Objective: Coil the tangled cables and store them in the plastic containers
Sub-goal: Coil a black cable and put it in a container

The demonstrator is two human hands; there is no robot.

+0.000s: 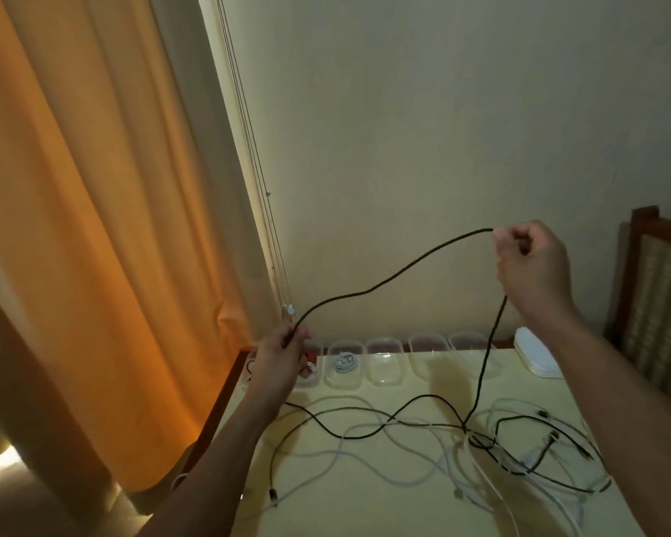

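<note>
A dark braided cable (388, 281) stretches through the air between both hands. My left hand (281, 354) grips one end low at the left, over the row of containers. My right hand (531, 265) is raised at the right and pinches the cable further along; from it the cable drops down to the table. There it runs into a tangle of black and white cables (492, 447) spread over the yellow tabletop. A row of clear plastic containers (384, 362) lines the far edge; one container (343, 364) holds a coiled white cable, and another, partly behind my left hand, holds something red.
The yellow table (365, 505) stands against a pale wall. A stack of white lids (537, 352) lies at the far right of the container row. A wooden chair (655, 296) stands at the right. An orange curtain (94, 226) hangs at the left.
</note>
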